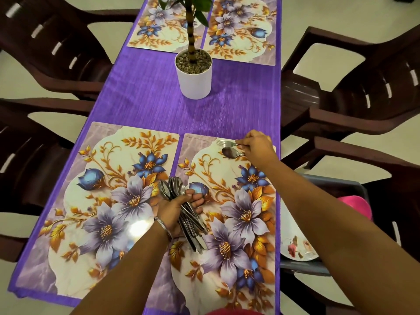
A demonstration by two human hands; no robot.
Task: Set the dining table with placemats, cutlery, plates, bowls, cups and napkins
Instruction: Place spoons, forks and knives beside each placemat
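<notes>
Floral placemats lie on the purple tablecloth [147, 103]: a near left placemat [95, 201], a near right placemat [227, 223] and two more at the far end, a far left placemat [145, 30] and a far right placemat [245, 35]. My left hand [177, 208] grips a bundle of cutlery [181, 201] over the gap between the near mats. My right hand [256, 146] pinches the handles of a fork [226, 143] and a spoon [230, 153] that lie at the far right corner of the near right placemat.
A white pot with a plant [194, 73] stands mid-table. Dark brown chairs [363, 87] flank both long sides. To my right, a grey bin [341, 185] holds a floral plate [297, 248] and something pink [356, 205].
</notes>
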